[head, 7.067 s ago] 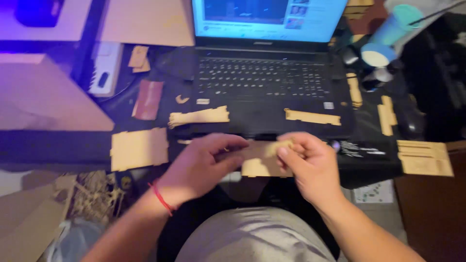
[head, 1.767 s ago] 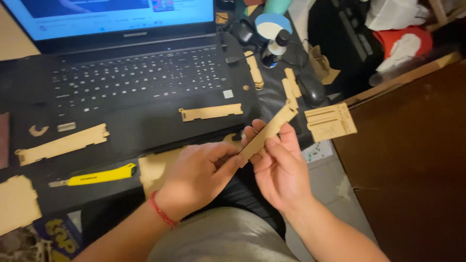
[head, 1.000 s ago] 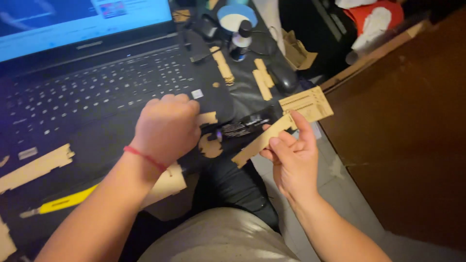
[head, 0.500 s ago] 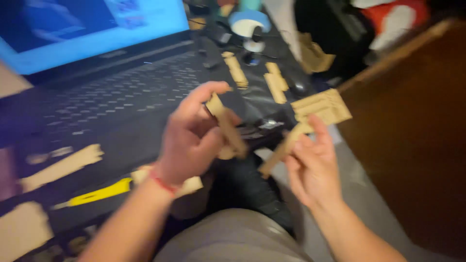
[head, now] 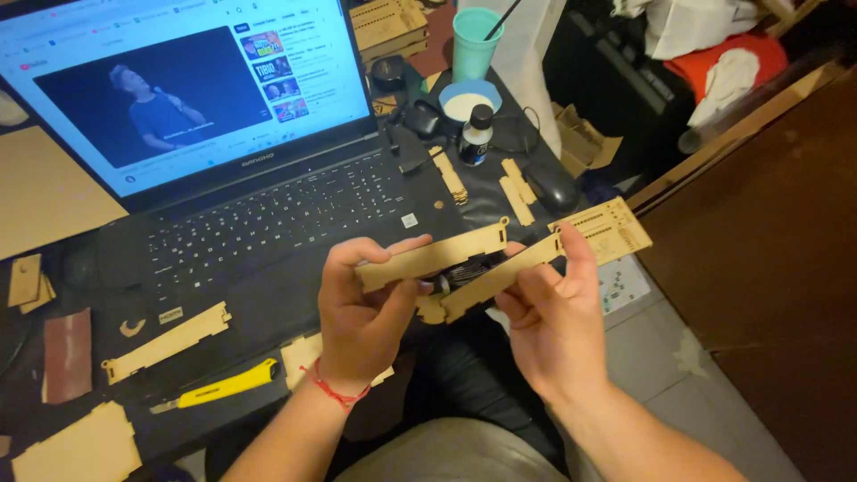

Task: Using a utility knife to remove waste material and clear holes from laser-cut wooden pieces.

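My left hand (head: 361, 312) grips a long thin wooden strip (head: 435, 255) with notched ends, held level above the laptop's front edge. My right hand (head: 553, 317) grips a second, similar wooden strip (head: 500, 278), tilted up to the right. The two strips lie close together, nearly parallel, just in front of the open laptop (head: 259, 223). A red string is tied round my left wrist. A dark brush-like object shows between the strips, partly hidden.
Several laser-cut wooden pieces lie about: a strip (head: 165, 342) on the laptop's palm rest, a perforated sheet (head: 611, 230) at right, short strips (head: 516, 192). A yellow utility knife (head: 219, 386), a small glue bottle (head: 476, 134), a teal cup (head: 476, 40) and a mouse (head: 552, 185) stand nearby.
My left hand reached to the laptop's edge, picked up a second wooden strip and brought it next to the one in my right hand. The camera tilted up toward the screen.
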